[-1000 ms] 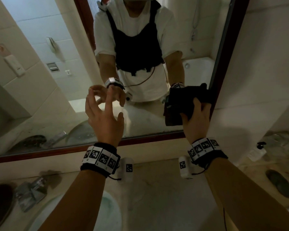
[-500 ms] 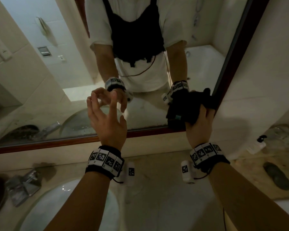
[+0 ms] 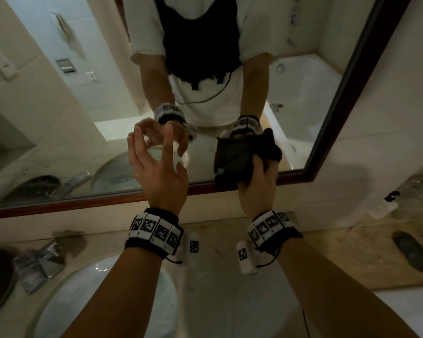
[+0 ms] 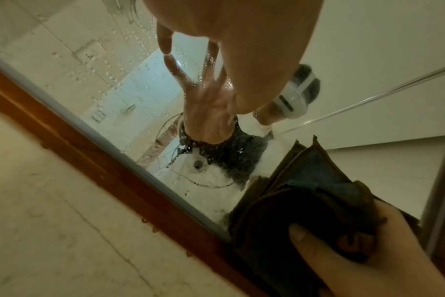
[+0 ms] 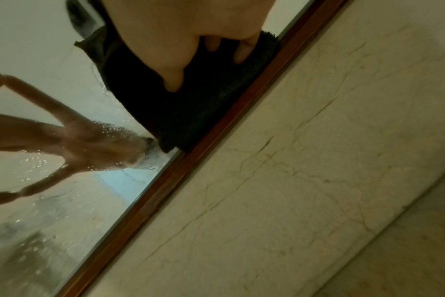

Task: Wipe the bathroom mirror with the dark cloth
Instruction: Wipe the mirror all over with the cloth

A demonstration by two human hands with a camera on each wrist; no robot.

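1. Cloth first: the dark folded microfibre cloth (image 3: 239, 157) sits bunched in the right hand (image 3: 257, 189), fingers curled round it, pressed on the wood-framed bathroom mirror (image 3: 59, 132) at its lower right corner.
2. Looks soft, light, pliable; grip the bunched middle.
3. Folded edges point up the glass; long axis unclear.
4. Left hand (image 3: 156, 176) spread, holding nothing.

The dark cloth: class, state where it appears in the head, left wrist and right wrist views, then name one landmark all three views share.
Head: the dark cloth sits right of centre, held against the glass by the right hand.
Left wrist: lower right, at the mirror's bottom edge.
Right wrist: top centre, under the curled fingers.
Shared landmark: the mirror's brown bottom frame, which the cloth overlaps.
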